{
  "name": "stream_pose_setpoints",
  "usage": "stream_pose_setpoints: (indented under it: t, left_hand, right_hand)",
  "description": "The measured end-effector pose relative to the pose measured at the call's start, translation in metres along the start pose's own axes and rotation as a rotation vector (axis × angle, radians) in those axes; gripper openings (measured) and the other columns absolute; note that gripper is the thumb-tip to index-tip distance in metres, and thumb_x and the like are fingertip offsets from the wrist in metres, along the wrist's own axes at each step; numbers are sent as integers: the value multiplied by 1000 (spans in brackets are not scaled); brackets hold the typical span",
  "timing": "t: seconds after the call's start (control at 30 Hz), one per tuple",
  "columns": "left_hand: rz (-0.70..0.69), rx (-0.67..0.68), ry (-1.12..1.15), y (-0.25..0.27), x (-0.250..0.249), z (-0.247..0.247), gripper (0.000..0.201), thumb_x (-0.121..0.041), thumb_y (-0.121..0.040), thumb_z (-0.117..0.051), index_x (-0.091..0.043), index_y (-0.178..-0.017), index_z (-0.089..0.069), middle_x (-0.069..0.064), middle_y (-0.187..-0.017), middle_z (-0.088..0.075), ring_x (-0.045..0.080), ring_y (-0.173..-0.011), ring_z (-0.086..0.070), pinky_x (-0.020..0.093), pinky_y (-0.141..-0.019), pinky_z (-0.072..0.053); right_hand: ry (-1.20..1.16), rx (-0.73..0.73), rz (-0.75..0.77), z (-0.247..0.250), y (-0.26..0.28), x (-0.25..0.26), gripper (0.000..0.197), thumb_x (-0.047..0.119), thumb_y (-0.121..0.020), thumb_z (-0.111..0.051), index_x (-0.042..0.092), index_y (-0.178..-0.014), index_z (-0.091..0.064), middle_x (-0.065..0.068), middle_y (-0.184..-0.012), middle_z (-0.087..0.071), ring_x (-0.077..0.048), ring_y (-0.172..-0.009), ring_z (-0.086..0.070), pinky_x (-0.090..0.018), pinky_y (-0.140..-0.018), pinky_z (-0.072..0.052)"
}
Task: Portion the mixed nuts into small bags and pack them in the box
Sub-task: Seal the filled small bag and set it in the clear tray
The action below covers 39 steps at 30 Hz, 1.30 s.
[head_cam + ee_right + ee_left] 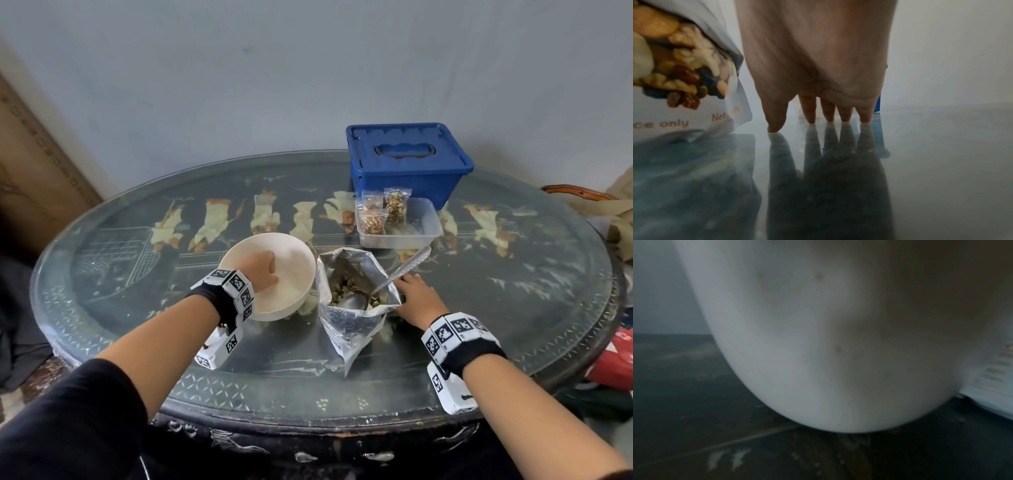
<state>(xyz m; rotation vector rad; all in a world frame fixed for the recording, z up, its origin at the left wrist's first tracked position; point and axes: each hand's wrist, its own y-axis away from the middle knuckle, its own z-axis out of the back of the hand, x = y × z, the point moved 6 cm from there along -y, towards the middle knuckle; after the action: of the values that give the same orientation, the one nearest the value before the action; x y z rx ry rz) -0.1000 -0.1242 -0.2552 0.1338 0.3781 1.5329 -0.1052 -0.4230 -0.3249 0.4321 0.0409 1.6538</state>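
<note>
An open foil bag of mixed nuts [349, 318] stands at the table's middle, with a metal spoon [400, 270] resting in it. My right hand [416, 294] lies just right of the bag, its straight fingertips [810, 116] touching the glass and holding nothing. The bag's printed front [684, 73] is beside the thumb. My left hand [263, 270] reaches down into the white bowl [298, 250]; its fingers are hidden. The bowl's outer wall [797, 353] fills the left wrist view. Filled small bags [371, 219] stand in a clear tub [431, 219]. The blue box [407, 161] behind has its lid on.
The round glass-topped table [479, 291] backs onto a grey wall. A red package [613, 359] lies low at the right, beyond the table's edge. A brown board [34, 154] leans at the far left.
</note>
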Motion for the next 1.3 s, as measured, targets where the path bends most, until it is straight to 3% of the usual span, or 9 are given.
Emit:
stream_pose_setpoints:
  t: [0.13,0.23,0.33,0.5,0.73,0.9,1.07,1.17,1.3]
  left_hand:
    - [-14,-12,10,1,5,8,15,-25,-93,-48,-13,-86,-52,2,-96,-52,19,-92,-43,27,-87,-30]
    - [10,-58,148,4,8,21,24,-27,-92,-52,-10,-98,-68,3,-105,-64,21,-99,-53,28,-91,-35]
    - [5,-101,421,11,6,38,23,-22,-92,-54,-6,-102,-67,5,-99,-68,20,-93,-62,29,-83,-45]
    - [-9,-159,1002,32,-5,68,11,-17,-95,-51,-8,-96,-57,5,-89,-69,11,-69,-68,28,-63,-57]
    - [-94,-302,1466,64,-29,107,12,-17,-97,-48,-11,-86,-51,3,-78,-72,16,-69,-70,28,-59,-58]
    - [-153,-331,1646,78,-47,117,17,-14,-97,-46,-13,-80,-48,3,-74,-73,14,-65,-70,26,-56,-57]
    - [-181,-382,1679,94,-66,117,15,-14,-97,-47,-13,-82,-48,3,-73,-73,15,-67,-70,31,-64,-57]
    - [-208,-399,1653,106,-76,113,14,-15,-96,-48,-12,-83,-49,4,-74,-72,17,-66,-70,30,-61,-56]
    - [-178,-489,1425,114,-75,101,10,-19,-95,-51,-13,-102,-51,13,-103,-66,19,-85,-67,30,-69,-56]
  right_hand:
    - [1,-7,-12,0,0,0,65,41,-89,-56,26,-146,-29,2,-156,-17,-23,-143,-12,-50,-113,-17]
    - [-18,0,-23,2,1,1,63,40,-89,-56,26,-145,-30,2,-155,-18,-23,-143,-13,-49,-113,-18]
    - [-173,-17,-24,12,7,2,58,35,-87,-60,22,-140,-41,-4,-149,-32,-26,-135,-33,-46,-110,-30]
    - [-381,-290,12,81,35,3,38,20,-91,-57,8,-127,-56,-14,-131,-54,-28,-119,-50,-30,-99,-35]
    - [-555,-596,157,215,84,42,31,19,-96,-47,14,-124,-58,-1,-123,-60,-9,-106,-52,-17,-87,-34]
    - [-546,-644,294,244,113,98,27,24,-95,-49,16,-116,-63,12,-106,-60,1,-93,-53,4,-70,-34]
    - [-485,-399,307,208,113,143,33,40,-93,-50,15,-109,-66,8,-96,-63,-6,-91,-56,-21,-81,-43]
    - [-681,-311,279,183,107,150,29,30,-94,-51,7,-98,-68,-4,-91,-68,-15,-86,-62,-36,-84,-51]
    - [-827,-365,240,171,108,146,22,13,-92,-52,5,-80,-68,-2,-70,-63,-14,-70,-60,-28,-72,-49]
